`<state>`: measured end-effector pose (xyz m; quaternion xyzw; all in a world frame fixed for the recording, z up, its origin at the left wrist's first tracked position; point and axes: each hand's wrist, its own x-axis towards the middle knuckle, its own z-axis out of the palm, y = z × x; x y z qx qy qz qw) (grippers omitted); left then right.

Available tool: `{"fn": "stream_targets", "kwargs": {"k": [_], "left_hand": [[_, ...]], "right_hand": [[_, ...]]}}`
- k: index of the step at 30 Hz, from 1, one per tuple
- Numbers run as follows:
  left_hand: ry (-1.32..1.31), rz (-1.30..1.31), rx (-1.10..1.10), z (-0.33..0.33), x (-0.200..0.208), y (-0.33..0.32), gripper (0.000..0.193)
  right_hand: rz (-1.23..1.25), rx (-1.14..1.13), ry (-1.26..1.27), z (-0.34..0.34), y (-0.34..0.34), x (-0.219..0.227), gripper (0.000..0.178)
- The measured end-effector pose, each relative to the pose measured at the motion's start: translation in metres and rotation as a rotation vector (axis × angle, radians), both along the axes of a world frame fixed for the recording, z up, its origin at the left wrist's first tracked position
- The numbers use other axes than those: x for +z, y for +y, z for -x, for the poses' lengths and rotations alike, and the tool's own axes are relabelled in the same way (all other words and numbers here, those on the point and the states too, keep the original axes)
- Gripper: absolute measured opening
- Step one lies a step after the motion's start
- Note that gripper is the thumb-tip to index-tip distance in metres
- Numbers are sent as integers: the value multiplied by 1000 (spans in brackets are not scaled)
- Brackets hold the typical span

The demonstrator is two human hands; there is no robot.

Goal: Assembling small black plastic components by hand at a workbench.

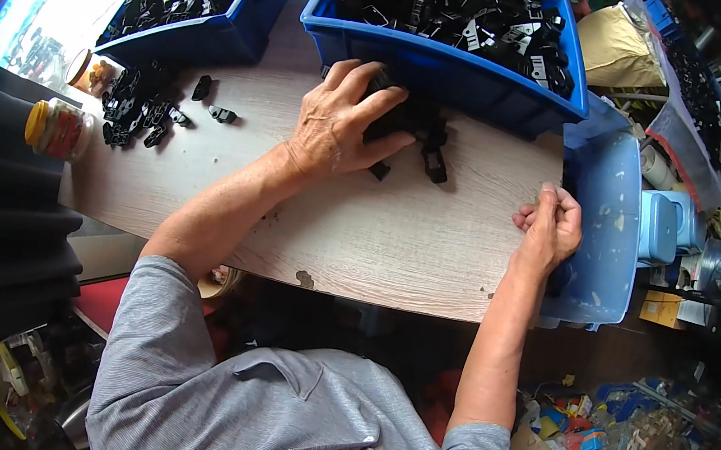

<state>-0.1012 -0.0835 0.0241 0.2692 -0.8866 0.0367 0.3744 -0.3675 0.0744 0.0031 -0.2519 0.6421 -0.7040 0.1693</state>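
Observation:
My left hand (343,118) reaches over a small group of black plastic parts just in front of the big blue bin. Its fingers are spread and bent, with the thumb apart; the parts beneath are partly hidden by it. Right beside its thumb, a black part (435,164) lies on the pale wooden table (359,234). At the table's right edge, my right hand (551,227) is closed, thumb pressed against curled fingers. Whatever it may hold is hidden. The blue bin (445,68) is heaped with similar black parts, some showing shiny metal faces.
Another blue bin (190,34) of black parts stands at the far left. A loose pile of black parts (135,104) lies near a yellow-lidded jar (59,129). A light-blue tub (608,248) sits against the table's right side. Mixed clutter (613,449) covers the lower right.

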Motion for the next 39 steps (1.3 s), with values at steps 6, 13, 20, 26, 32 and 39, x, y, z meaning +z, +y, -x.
{"fn": "stream_targets", "kwargs": {"k": [6,13,20,26,32,39], "left_hand": [[22,-39,3,8,-7,12,60],[11,-96,57,-11,-11,11,63],[31,-202,65,-29,-16,10,53],[106,-176,-28,-28,-21,8,39],[-129,-165,11,-1,-14,20,55],[-181,-114,144,0,-13,20,76]], "right_hand": [[1,-3,-7,0,1,0,14],[-12,-13,0,0,0,3,16],[-6,-6,-18,0,1,4,16],[-17,-7,-21,-2,1,4,17],[-13,-26,-41,-3,1,7,11],[-28,-21,-13,-1,0,6,16]]}}
